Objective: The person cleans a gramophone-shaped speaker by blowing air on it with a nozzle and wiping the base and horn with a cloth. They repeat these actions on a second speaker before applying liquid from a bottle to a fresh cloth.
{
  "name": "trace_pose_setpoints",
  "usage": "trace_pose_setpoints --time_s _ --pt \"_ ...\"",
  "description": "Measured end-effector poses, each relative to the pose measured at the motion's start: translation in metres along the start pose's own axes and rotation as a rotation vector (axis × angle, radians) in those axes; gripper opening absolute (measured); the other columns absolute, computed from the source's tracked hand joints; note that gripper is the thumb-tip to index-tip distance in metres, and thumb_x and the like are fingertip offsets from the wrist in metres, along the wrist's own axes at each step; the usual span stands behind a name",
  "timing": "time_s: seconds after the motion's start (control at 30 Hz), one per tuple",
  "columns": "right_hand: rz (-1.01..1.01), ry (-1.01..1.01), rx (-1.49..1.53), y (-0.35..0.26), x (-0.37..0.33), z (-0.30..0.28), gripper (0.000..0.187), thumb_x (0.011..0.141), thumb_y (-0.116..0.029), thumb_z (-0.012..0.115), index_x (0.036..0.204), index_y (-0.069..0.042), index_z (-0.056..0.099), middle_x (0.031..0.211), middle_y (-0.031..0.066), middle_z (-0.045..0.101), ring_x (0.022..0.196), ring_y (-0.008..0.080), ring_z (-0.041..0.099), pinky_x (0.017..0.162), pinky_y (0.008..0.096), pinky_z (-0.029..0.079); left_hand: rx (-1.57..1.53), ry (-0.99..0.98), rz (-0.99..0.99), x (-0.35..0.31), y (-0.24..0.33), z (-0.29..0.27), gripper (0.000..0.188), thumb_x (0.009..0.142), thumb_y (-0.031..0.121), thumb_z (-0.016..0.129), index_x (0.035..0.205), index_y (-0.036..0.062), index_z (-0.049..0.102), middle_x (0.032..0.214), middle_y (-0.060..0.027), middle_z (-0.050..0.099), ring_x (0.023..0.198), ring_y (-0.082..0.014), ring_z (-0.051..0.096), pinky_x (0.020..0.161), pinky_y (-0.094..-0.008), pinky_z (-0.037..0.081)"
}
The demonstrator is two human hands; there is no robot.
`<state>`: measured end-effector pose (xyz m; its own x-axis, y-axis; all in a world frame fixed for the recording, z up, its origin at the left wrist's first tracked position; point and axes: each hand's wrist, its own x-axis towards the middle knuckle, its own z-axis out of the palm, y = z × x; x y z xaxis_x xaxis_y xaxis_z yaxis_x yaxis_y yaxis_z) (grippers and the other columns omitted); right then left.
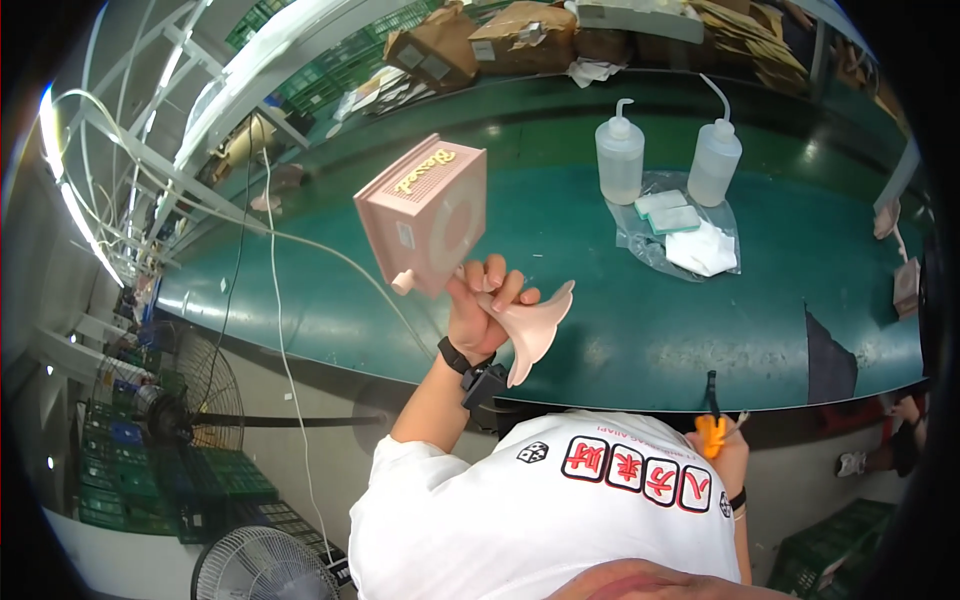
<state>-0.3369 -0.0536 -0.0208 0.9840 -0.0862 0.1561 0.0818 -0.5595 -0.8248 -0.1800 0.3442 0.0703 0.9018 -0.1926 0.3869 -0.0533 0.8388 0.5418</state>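
Observation:
My left hand [490, 300] is closed round the narrow neck of a pink gramophone-shaped ornament. Its box body [410, 225] tilts above the hand, with raised yellow lettering on one face, a pale ring on another and a small knob at a lower corner. The flared, petal-edged horn [535, 325] spreads to the right below the fingers. Low on the right, beside my shirt, my right hand [732, 450] grips an orange tool [711, 436] with a black tip pointing up. Its exact kind is unclear, and part of that hand is hidden.
Two clear squeeze bottles [620, 160] stand on the green table [560, 230]. Beside them, sponges [667, 213] and a white cloth [702, 248] lie on a plastic bag. Another pink ornament [907, 285] is at the right edge. White cables [275, 300] hang at left, near fans [262, 570].

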Motion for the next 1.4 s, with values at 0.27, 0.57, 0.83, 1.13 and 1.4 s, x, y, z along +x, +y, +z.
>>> trace_pose_setpoints --time_s 0.27,0.57,0.83,1.13,1.4 --pt "0.009 -0.344 -0.077 -0.001 0.021 -0.019 0.031 0.086 -0.031 0.074 0.099 -0.004 0.069 0.086 0.0180 0.069 0.080 0.0375 0.067 0.067 0.0413 0.052 -0.127 0.078 -0.174 0.012 -0.025 0.013 0.038 0.090 0.056 0.058 0.094 0.0188 0.056 0.095 0.0061 0.049 0.073 -0.0078 0.044 0.089 -0.0429 0.048" --pt "-0.070 -0.586 -0.527 -0.057 0.075 -0.083 0.020 0.081 -0.019 0.071 0.093 -0.003 0.070 0.088 0.0166 0.069 0.078 0.0359 0.067 0.067 0.0418 0.052 -0.462 0.208 -0.312 0.018 -0.044 0.001 0.035 0.093 0.054 0.055 0.101 0.0203 0.050 0.094 0.0078 0.045 0.077 -0.0063 0.047 0.087 -0.0394 0.048" --pt "-0.163 -0.752 -0.267 -0.064 0.117 -0.104 0.024 0.075 -0.009 0.074 0.097 -0.002 0.069 0.089 0.0146 0.071 0.075 0.0330 0.068 0.066 0.0397 0.053 -0.249 0.173 -0.256 0.011 -0.036 0.012 0.036 0.095 0.051 0.055 0.106 0.0164 0.053 0.099 0.0027 0.048 0.074 -0.0076 0.045 0.090 -0.0456 0.054" --pt "-0.471 -0.381 0.051 -0.120 0.200 -0.096 0.041 0.073 -0.006 0.076 0.113 -0.003 0.065 0.117 0.0084 0.066 0.063 0.0119 0.045 0.058 0.0238 0.038 0.096 -0.071 -0.371 0.011 -0.026 0.012 0.038 0.098 0.048 0.055 0.110 0.0120 0.053 0.110 -0.0055 0.051 0.079 -0.0114 0.048 0.094 -0.0516 0.055" --pt "-0.541 -0.307 0.334 -0.140 0.244 -0.039 0.070 0.070 -0.004 0.080 0.135 -0.003 0.053 0.144 0.0039 0.051 0.062 0.0039 0.033 0.058 0.0197 0.034 0.214 -0.168 -0.640 0.032 -0.038 0.035 0.039 0.097 0.047 0.057 0.108 0.0087 0.054 0.107 -0.0100 0.052 0.081 -0.0149 0.052 0.092 -0.0533 0.056"
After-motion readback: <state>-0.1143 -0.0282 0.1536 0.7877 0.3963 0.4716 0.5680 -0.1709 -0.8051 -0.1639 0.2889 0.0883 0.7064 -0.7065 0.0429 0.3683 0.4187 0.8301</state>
